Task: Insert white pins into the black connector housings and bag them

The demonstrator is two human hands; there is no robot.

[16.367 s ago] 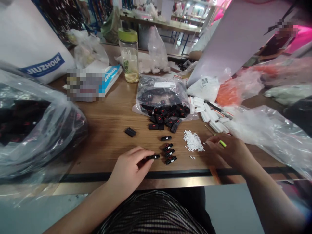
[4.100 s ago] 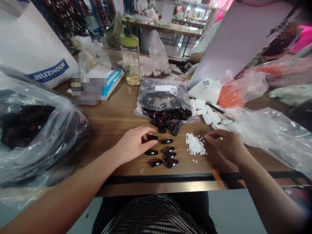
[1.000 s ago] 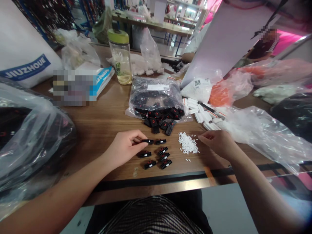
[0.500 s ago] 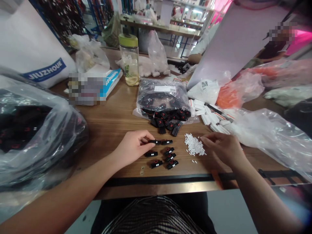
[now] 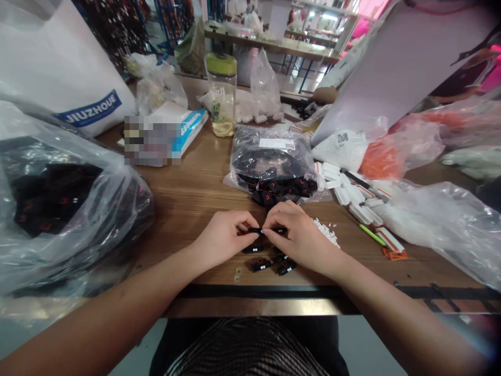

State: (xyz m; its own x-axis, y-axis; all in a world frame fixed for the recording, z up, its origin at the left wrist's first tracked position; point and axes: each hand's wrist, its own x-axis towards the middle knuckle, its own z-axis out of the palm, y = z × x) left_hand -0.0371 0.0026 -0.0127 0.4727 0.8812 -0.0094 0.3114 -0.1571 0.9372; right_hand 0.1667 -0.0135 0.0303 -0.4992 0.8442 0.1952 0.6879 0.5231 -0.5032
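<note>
My left hand (image 5: pixel 224 237) is closed in a pinch on the end of a black connector (image 5: pixel 255 230) on the table. The fingertips of my right hand (image 5: pixel 295 235) meet the connector's other end, pinched on a small white pin (image 5: pixel 262 231) that is mostly covered. Below my hands lie more black connectors (image 5: pixel 261 265), some showing two white dots on their faces; my right hand partly hides others. A pile of small white pins (image 5: pixel 327 234) lies just beyond my right hand, partly covered by it.
Ahead is a clear plastic bag (image 5: pixel 270 151) with loose black connectors (image 5: pixel 279 190) spilling at its mouth. White strips (image 5: pixel 352 196) and a green pen-like stick (image 5: pixel 371 235) lie right. A large bag of black parts (image 5: pixel 58 193) stands left. A green-lidded bottle (image 5: pixel 222 96) stands behind.
My right hand has moved left from the white pile to the connector at my left hand. My left hand keeps its hold on that connector. The view has shifted slightly.
</note>
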